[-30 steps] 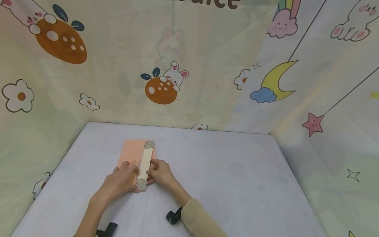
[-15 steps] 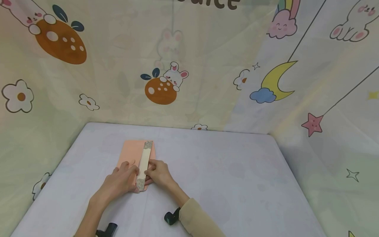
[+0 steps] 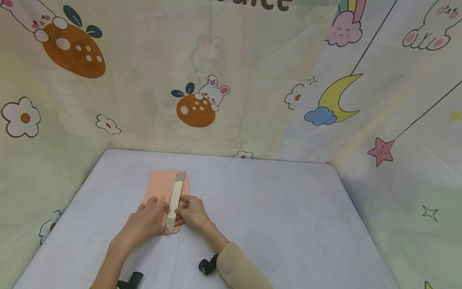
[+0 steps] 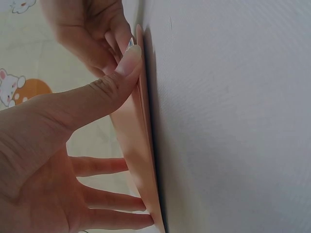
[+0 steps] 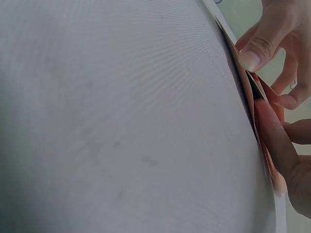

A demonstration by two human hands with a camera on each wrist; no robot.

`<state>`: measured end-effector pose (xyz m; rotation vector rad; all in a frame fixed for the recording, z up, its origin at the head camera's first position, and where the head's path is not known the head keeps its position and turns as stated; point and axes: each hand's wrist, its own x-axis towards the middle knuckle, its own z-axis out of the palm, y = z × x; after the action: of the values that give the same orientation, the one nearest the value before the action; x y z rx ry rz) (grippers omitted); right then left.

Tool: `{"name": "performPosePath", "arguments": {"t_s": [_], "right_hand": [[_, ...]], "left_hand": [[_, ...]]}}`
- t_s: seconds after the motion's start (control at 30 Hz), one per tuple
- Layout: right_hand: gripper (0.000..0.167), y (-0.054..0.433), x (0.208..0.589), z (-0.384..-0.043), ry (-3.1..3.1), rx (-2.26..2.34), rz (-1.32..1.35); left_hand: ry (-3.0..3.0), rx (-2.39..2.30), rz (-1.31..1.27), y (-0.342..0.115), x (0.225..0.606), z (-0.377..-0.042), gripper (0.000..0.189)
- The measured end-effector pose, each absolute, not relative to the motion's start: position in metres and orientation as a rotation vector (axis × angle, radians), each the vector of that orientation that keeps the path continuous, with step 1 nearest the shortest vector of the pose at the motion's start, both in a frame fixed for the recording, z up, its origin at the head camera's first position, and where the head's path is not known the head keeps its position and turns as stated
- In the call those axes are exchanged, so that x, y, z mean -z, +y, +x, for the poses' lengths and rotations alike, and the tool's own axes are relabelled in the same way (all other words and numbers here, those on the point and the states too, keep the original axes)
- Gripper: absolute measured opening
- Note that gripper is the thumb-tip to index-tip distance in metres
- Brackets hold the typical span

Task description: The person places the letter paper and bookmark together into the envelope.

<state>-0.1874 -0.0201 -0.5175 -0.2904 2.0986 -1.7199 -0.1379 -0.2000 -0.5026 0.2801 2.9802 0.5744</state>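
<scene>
A peach envelope (image 3: pixel 160 182) lies on the white table, with a small curved notch cut in its top layer. A cream card (image 3: pixel 176 196) with silver patterned ends sits at the envelope's mouth, its left part hidden under the top layer. My left hand (image 3: pixel 144 220) holds the envelope at the near end. Its thumb (image 4: pixel 129 60) presses near the corner and its other fingers spread across the face. My right hand (image 3: pixel 195 213) pinches the card's right edge, thumb above. In the right wrist view, one finger (image 5: pixel 273 133) reaches between the layers.
The table (image 3: pixel 288 224) has a rounded edge and extends far to the right. Printed cloth walls (image 3: pixel 252 100) stand at its back and sides. A small black camera (image 3: pixel 207 266) sits at my right wrist, another black camera (image 3: pixel 133 280) at my left.
The card has slid left into the envelope, so a narrower strip shows. My right hand has moved slightly left with it. My left hand has stayed in place.
</scene>
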Motion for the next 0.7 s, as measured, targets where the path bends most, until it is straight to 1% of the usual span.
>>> {"name": "performPosePath", "arguments": {"t_s": [0.47, 0.7], "right_hand": [[0.047, -0.030, 0.521, -0.186, 2.143, 1.737, -0.261], [0.049, -0.034, 0.522, -0.186, 2.101, 1.758, -0.254]], "left_hand": [[2.986, -0.595, 0.300, -0.203, 0.501, -0.136, 0.057], [2.975, -0.606, 0.295, -0.202, 0.501, -0.135, 0.057]]}}
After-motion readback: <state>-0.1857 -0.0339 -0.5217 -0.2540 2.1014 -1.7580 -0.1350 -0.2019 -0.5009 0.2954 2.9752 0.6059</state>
